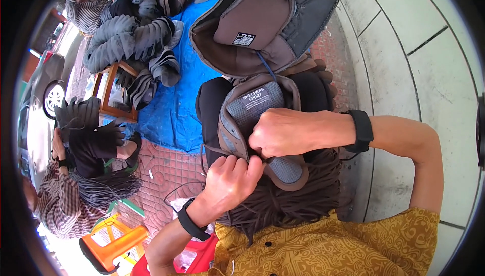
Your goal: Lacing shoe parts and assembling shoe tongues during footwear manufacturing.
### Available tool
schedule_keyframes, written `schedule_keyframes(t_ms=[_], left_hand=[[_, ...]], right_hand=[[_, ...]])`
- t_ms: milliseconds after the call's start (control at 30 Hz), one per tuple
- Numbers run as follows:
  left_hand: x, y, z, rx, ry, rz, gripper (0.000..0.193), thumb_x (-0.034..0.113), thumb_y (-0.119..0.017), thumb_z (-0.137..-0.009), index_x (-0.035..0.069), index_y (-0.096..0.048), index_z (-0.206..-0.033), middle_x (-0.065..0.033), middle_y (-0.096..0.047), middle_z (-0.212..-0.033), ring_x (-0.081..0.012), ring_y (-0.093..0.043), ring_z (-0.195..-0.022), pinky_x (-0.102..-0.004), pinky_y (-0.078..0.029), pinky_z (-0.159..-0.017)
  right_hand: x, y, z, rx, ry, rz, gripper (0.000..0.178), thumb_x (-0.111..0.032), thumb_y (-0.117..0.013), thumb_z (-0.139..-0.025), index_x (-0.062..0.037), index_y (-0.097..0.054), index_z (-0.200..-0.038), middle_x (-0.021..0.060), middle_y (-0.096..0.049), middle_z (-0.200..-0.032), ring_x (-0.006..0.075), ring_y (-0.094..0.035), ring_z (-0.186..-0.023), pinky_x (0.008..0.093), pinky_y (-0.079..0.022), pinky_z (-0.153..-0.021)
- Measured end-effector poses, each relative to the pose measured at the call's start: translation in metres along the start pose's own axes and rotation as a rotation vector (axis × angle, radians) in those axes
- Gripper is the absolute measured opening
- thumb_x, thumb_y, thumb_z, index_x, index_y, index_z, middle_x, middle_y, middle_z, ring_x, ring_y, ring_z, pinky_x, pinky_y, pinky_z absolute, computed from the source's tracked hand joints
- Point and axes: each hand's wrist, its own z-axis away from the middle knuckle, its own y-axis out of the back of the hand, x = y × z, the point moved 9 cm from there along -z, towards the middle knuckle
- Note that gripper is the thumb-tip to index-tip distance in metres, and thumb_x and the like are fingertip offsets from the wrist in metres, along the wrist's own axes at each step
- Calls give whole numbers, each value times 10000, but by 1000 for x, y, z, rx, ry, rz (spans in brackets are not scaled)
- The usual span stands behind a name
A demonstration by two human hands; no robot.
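head fisheye | from above | facing down, outward | left hand (231,182), right hand (280,132) near

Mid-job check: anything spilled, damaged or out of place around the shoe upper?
A small white scrap looks out of place, lying alone on the red paving left of the left hand. I see no spill, nor damage to the grey shoe upper.

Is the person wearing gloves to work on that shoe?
No, the left hand and the right hand at the grey shoe upper both show bare skin.
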Motion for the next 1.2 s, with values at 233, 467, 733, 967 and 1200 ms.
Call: schedule_keyframes(t_ms=[233,467,733,967,1200], left_hand=[[-2,-4,6,40,-41,-63,193,168,-639,-727,87,-476,-664,23,-344,-513,-118,-409,-450,-258,-318,-418],[-3,-1,5,47,-41,-46,223,212,-678,-707,44,-536,-741,22,-353,-519,-117,-413,-453,-255,-321,-417],[0,-4,5,-32,-78,-3,287,207,-687,-706,14,-528,-846,18,-369,-549,-119,-431,-484,-255,-352,-438],[-29,-5,-12,-140,482,430,201,177,-629,-788,6,-543,-848,-128,-536,-524,-286,-558,-462,-380,-421,-415],[-24,-3,-12,-77,490,520,136,82,-574,-795,-24,-561,-880,-140,-575,-634,-287,-577,-554,-353,-444,-475]], right_hand=[[-8,8,5,232,42,-26,156,-113,-578,-609,37,-567,-567,202,-546,-551,348,-584,-543,397,-468,-499],[18,3,-2,94,-216,-391,112,-85,-580,-552,1,-628,-607,203,-558,-569,311,-587,-539,368,-455,-498],[30,23,3,99,-310,-365,148,21,-598,-549,-2,-637,-690,138,-600,-591,206,-597,-535,303,-444,-493],[-13,60,4,335,-76,-249,99,-1,-589,-562,-20,-620,-654,101,-583,-583,224,-577,-532,305,-446,-507],[6,48,69,672,-8,-73,65,-69,-587,-657,-41,-604,-713,92,-565,-644,285,-575,-598,369,-440,-520]])
